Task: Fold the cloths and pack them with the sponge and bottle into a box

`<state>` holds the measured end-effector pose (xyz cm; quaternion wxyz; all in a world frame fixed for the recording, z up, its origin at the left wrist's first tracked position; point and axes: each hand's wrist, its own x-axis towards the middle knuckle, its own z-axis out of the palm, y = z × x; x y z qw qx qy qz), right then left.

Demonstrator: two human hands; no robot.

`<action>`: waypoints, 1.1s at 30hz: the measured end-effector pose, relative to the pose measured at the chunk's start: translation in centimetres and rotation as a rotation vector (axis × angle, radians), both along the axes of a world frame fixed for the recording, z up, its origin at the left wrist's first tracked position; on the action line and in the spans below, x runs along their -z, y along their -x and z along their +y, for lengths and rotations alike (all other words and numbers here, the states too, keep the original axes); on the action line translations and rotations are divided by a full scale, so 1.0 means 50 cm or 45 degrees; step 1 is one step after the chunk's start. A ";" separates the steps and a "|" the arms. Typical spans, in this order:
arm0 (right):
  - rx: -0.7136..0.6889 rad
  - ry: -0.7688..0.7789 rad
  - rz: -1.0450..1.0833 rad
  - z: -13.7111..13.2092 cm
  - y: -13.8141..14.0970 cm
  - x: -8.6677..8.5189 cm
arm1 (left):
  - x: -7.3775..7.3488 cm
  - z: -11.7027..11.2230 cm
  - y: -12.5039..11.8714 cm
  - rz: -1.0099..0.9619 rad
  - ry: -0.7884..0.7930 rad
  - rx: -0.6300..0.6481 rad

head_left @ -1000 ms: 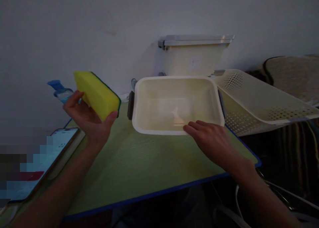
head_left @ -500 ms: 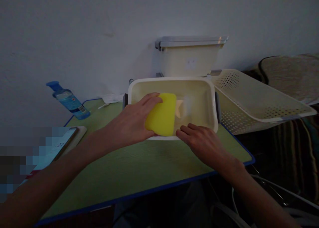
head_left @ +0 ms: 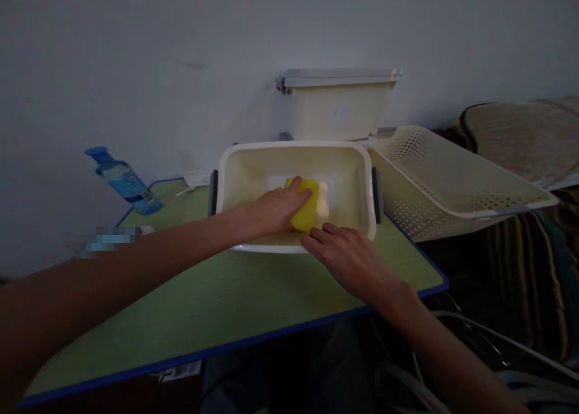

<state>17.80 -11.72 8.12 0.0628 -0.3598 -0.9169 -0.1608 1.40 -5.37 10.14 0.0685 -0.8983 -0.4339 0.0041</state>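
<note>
A white plastic storage box (head_left: 253, 155) with dark grey side handles stands uncovered on the green table. My left hand (head_left: 283, 209) reaches inside it, fingers closed over a yellow sponge (head_left: 305, 208) low in the box, seemingly against its floor. The left thumb is hidden. At the box's near rim, my right hand (head_left: 346, 254) has its fingers curled over the edge, gripping it close to the sponge.
A blue bottle (head_left: 129, 185) stands at the table's (head_left: 217, 305) far left corner. Behind the box is a lidded white box (head_left: 335, 106) against the wall. A perforated white basket (head_left: 452, 185) sits to the right, beside a cushion (head_left: 520, 137). White cables hang at lower right.
My left hand has carried the sponge down from above the near rim into the box. The right hand stays at the rim. The view has shifted slightly.
</note>
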 end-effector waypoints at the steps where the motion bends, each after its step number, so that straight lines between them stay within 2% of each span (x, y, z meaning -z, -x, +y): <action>1: -0.004 0.004 0.008 -0.001 0.002 0.001 | 0.004 0.002 -0.005 0.015 0.010 -0.016; 6: -0.025 0.018 0.030 -0.004 0.009 0.005 | 0.031 0.010 -0.016 0.026 0.030 -0.101; 11: -0.037 0.012 0.062 -0.003 0.009 0.006 | 0.044 0.016 -0.016 0.004 0.057 -0.091; 19: -0.053 -0.032 0.081 -0.003 0.010 0.011 | 0.039 0.000 -0.019 -0.147 0.207 0.104; 25: -0.088 -0.093 0.102 -0.001 0.006 0.019 | 0.058 0.011 -0.022 -0.190 0.249 0.170; 28: -0.074 -0.089 0.097 -0.001 0.005 0.018 | 0.065 0.020 -0.013 -0.213 0.274 0.262; 33: -0.055 -0.087 0.082 -0.003 0.003 0.012 | 0.048 0.012 0.009 -0.149 0.332 0.386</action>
